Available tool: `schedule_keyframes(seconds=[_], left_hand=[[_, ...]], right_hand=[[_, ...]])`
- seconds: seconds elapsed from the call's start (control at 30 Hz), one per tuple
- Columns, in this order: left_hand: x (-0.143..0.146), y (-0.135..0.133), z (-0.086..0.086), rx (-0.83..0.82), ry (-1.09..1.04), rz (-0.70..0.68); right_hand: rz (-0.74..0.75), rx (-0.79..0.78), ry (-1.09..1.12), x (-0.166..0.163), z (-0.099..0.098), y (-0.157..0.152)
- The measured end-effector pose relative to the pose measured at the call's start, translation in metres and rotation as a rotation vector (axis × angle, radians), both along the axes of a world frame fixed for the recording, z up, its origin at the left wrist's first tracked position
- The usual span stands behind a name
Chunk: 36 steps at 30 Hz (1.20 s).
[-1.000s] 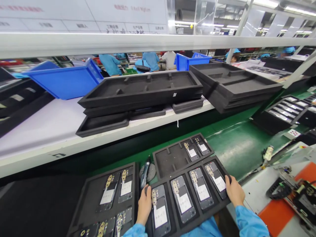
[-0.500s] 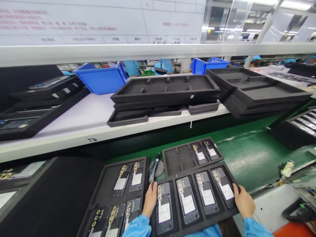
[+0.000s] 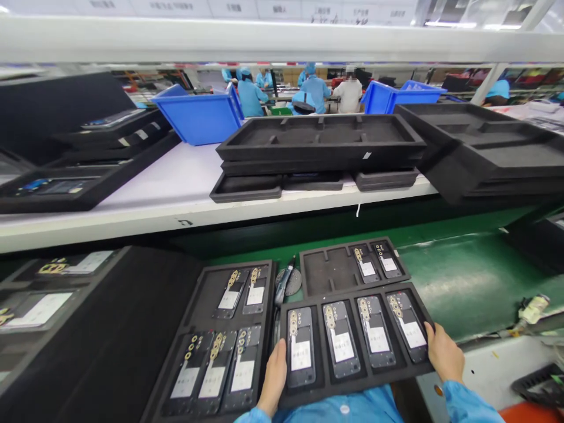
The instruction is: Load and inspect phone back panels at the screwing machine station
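Between my two hands is a black foam tray (image 3: 361,380). Several dark phones (image 3: 340,346) lie in its slots, each with gold camera rings and a white label. My left hand (image 3: 275,376) grips the tray's left edge near the front corner. On the right edge, my right hand (image 3: 445,352) has its thumb on top and its other fingers out of sight. Just beyond the held tray lies another foam tray (image 3: 324,273) with two phones at its right end. To the left, a larger foam tray (image 3: 205,314) carries several more phones. A pen-shaped electric screwdriver (image 3: 285,281) rests between the trays.
A white shelf (image 3: 154,185) runs across, bearing stacked black trays (image 3: 326,154) and blue bins (image 3: 200,114). Green bench surface (image 3: 458,270) shows at right. A black panel (image 3: 118,329) stands at left. People in blue work clothes are in the background.
The view has shifted, so the scene sits higher and further right. My left hand has slid along the tray's left edge towards me. My right hand keeps its hold.
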State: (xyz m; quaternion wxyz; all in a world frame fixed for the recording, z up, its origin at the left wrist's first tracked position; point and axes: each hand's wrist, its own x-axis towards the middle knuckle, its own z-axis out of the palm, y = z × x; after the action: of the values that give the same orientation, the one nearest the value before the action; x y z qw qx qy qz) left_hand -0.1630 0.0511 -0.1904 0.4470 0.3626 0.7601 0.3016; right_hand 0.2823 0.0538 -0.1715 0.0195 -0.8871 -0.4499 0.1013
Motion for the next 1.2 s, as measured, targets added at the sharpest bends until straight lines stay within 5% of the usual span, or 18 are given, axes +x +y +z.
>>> schedule_keyframes(seconds=[0.4,0.8,1.0,1.2], left_hand=[[0.014,-0.008,0.003,0.114,0.16,-0.012],[0.032,-0.007,0.033,0.134,0.348,-0.107],[0.026,-0.004,0.025,0.134,0.36,-0.104],[0.019,-0.003,0.015,0.306,0.329,-0.095]], right_hand=[[-0.063,-0.012,0.041,0.002,0.009,0.007],[-0.124,-0.074,0.101,0.004,0.013,0.013],[-0.133,-0.074,0.118,0.003,0.013,0.011],[-0.127,-0.042,0.128,0.004,0.009,0.008]])
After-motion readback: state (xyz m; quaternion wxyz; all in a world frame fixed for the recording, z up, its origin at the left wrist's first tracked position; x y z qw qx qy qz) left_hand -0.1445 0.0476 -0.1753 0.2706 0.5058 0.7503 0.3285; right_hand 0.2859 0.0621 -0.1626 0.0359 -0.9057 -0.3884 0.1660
